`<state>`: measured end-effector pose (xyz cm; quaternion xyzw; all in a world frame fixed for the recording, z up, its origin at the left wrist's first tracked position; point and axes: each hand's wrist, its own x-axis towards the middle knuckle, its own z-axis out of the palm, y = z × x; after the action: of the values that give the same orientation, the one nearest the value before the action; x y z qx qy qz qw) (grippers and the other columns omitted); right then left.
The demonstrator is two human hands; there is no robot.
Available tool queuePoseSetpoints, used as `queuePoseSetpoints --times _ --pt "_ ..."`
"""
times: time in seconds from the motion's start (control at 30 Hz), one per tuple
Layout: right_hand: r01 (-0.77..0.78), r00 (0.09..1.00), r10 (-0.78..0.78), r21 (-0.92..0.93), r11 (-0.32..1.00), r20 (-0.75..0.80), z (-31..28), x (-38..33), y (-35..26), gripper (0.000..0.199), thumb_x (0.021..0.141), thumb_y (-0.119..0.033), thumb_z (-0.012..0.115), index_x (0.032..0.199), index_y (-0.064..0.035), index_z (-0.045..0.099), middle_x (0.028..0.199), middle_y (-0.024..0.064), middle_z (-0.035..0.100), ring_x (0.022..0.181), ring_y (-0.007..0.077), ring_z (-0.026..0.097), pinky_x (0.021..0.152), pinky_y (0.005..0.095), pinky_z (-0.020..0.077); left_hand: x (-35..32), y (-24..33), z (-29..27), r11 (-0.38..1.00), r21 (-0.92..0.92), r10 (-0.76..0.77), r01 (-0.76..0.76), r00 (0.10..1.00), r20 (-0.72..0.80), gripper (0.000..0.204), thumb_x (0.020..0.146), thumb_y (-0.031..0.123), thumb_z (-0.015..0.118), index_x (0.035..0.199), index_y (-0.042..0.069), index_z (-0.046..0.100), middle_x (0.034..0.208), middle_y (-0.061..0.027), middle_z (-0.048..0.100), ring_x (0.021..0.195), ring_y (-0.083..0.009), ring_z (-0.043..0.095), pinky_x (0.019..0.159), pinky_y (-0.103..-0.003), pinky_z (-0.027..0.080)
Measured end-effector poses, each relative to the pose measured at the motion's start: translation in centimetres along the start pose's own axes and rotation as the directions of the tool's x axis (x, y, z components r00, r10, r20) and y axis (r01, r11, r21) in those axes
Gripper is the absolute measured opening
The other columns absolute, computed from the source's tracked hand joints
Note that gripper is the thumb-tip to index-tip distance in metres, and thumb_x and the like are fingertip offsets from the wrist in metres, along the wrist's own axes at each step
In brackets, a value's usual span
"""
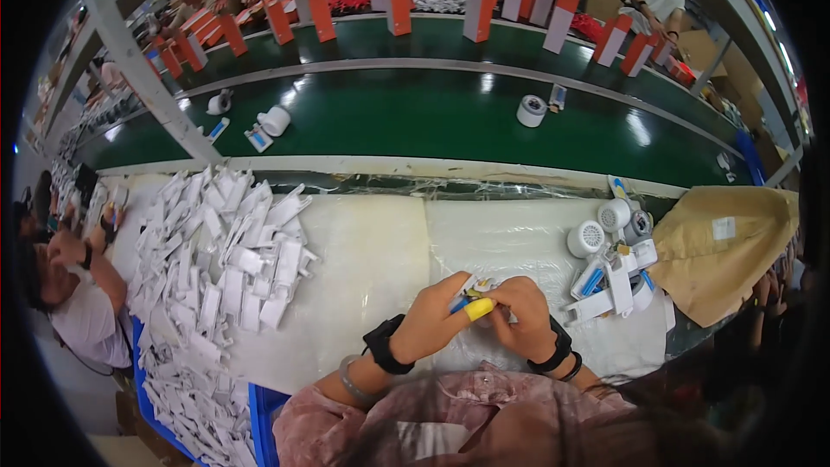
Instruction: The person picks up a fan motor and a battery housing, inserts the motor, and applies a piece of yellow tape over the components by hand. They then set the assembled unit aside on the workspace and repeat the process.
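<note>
Over the middle of the worktable, my left hand (pixel 430 320) is closed around a small white part with a blue piece (pixel 459 301). A yellow finger cover (pixel 479 309) wraps the left thumb. My right hand (pixel 524 318) meets it from the other side, its fingers pinched at the same part. Most of the part is hidden by the fingers. To the right of my hands lies a group of white round fan-like units (pixel 586 239) and white housings with blue pieces (pixel 591 280).
White plastic pieces (pixel 233 251) heap on the left, above a blue bin (pixel 264 415) full of more. A brown paper bag (pixel 726 246) lies at right. Beyond runs a green conveyor (pixel 389 121) carrying small units; orange-and-white boxes (pixel 398 4) and people stand farther back.
</note>
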<state>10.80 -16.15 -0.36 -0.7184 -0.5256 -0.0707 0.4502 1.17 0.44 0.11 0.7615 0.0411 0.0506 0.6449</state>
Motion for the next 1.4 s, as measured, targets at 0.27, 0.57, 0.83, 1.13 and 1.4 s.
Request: queuePoseSetpoints --times 0.27,0.57,0.83,1.13,1.4 --pt "-0.070 0.997 0.067 0.106 0.992 0.030 0.2 -0.3 0.3 0.034 0.072 -0.005 0.071 0.104 -0.0081 0.060 0.085 0.0094 0.061 0.075 0.0307 0.058 0.068 0.0392 0.0443 0.0 0.8 -0.3 0.998 -0.028 -0.061 0.062 0.998 0.017 0.029 0.090 0.013 0.065 0.115 0.002 0.056 0.096 -0.0080 0.063 0.085 -0.0113 0.056 0.076 -0.028 0.048" --pt "-0.033 0.999 0.027 0.141 0.990 0.040 -0.4 0.3 -0.1 0.036 0.074 -0.008 0.074 0.106 -0.0062 0.058 0.088 0.0104 0.060 0.078 0.0308 0.057 0.069 0.0391 0.0445 0.1 1.9 -0.4 0.974 0.225 -0.013 0.031 0.997 -0.082 0.028 0.084 0.020 0.074 0.101 0.001 0.062 0.083 -0.0129 0.067 0.070 -0.0203 0.063 0.065 -0.031 0.049" --pt "-0.049 0.995 0.029 0.215 0.975 0.099 -0.1 0.3 0.0 0.038 0.072 -0.008 0.076 0.105 -0.0062 0.058 0.089 0.0102 0.060 0.079 0.0312 0.058 0.070 0.0384 0.0449 -0.1 1.5 -0.6 0.975 0.220 -0.011 0.031 0.996 -0.093 0.025 0.084 0.019 0.072 0.099 0.002 0.063 0.082 -0.0132 0.065 0.069 -0.0223 0.062 0.064 -0.032 0.048" --pt "-0.057 0.997 0.051 0.090 0.994 0.063 -0.5 0.7 -0.6 0.036 0.069 -0.002 0.073 0.103 -0.0052 0.059 0.088 0.0121 0.062 0.077 0.0319 0.059 0.071 0.0398 0.0453 -0.2 0.3 -0.2 0.995 0.099 -0.010 0.017 0.997 -0.071 0.024 0.088 0.016 0.068 0.106 0.002 0.061 0.090 -0.0112 0.066 0.077 -0.0178 0.061 0.071 -0.029 0.049" --pt "-0.080 0.995 0.075 0.083 0.993 0.058 0.2 0.2 -0.3 0.034 0.073 0.000 0.069 0.105 -0.0046 0.058 0.093 0.0136 0.063 0.081 0.0342 0.059 0.073 0.0414 0.0461 -0.4 -0.1 0.0 0.991 0.133 0.035 -0.018 0.992 -0.124 0.025 0.087 0.018 0.068 0.106 0.002 0.061 0.088 -0.0129 0.065 0.075 -0.0237 0.062 0.069 -0.032 0.049"
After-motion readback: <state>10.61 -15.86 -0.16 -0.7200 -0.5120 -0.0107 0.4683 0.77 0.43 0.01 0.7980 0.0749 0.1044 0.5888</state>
